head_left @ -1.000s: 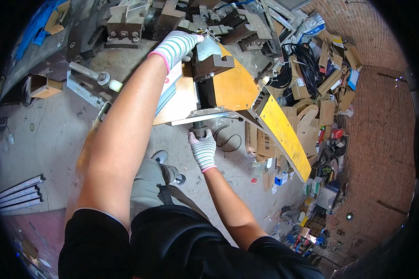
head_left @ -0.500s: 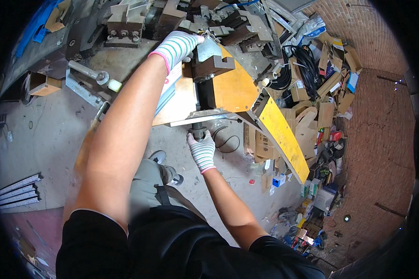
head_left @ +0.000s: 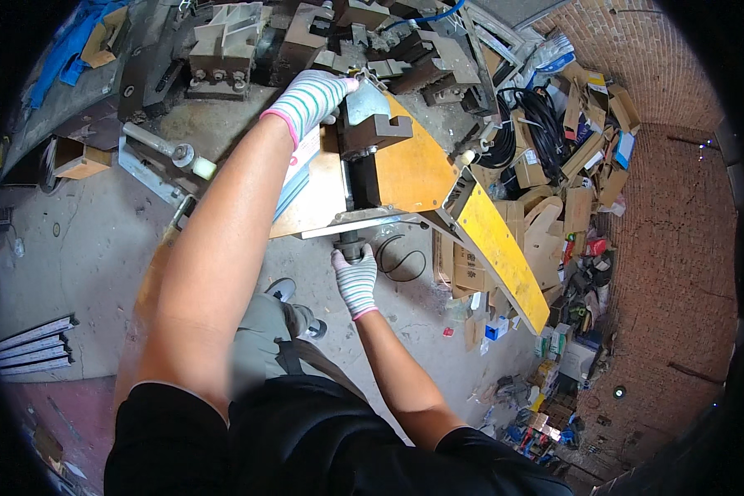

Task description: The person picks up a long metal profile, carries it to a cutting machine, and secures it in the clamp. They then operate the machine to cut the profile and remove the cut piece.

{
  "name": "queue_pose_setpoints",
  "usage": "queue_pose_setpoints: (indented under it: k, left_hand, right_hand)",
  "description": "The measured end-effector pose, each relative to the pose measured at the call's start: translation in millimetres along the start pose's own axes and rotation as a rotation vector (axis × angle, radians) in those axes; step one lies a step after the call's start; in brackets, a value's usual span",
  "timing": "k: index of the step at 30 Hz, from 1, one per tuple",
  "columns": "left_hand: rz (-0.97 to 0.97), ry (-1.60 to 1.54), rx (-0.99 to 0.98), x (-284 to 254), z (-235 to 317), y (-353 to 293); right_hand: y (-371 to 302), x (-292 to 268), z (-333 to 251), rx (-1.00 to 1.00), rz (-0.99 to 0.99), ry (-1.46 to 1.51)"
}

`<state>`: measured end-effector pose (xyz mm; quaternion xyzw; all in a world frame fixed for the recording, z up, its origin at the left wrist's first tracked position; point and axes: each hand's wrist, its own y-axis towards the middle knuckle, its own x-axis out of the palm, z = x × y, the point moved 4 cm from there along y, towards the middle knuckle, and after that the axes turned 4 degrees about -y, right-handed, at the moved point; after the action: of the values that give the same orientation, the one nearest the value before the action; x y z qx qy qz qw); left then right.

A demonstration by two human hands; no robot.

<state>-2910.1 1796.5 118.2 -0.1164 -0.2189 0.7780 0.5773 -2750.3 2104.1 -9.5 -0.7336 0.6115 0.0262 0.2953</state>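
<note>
My left hand (head_left: 310, 101), in a white glove with green stripes and a pink cuff, is closed at the left edge of a curved grey metal piece (head_left: 367, 104). Its lower fingers are partly hidden. Just below that piece sits a dark notched steel block (head_left: 377, 135), mounted on a yellow-orange machine top (head_left: 409, 169). My right hand (head_left: 356, 283), gloved alike, wraps round a dark round knob (head_left: 350, 245) on a shaft under the machine's front edge. A pale sheet with printing (head_left: 304, 157) lies beside my left forearm.
A yellow sloping panel (head_left: 504, 252) juts out at the right. Behind the machine stand heavy steel tool blocks (head_left: 223, 54). Cardboard boxes (head_left: 529, 161) and black cable coils (head_left: 546, 120) pile up by the brick wall (head_left: 670, 248). A rod with a pale tip (head_left: 169, 149) is at the left.
The view has shifted slightly, so the machine's upper parts sit a little lower in the picture. Both hands keep the same places on the machine.
</note>
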Motion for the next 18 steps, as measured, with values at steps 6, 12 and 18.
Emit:
queue_pose_setpoints:
  k: [6,12,18]
  left_hand:
    - [-0.009,-0.008,0.0,0.0,1.0,-3.3]
    - [0.002,0.01,-0.024,-0.5,1.2,-0.4]
    - [-0.015,-0.002,-0.001,0.0,-1.4,0.7]
  right_hand:
    - [1.9,5.5,5.6,0.239,-0.36,0.489]
    - [6.7,2.0,13.5,0.112,-0.193,0.185]
    - [6.2,-2.1,8.4,0.057,-0.14,0.075]
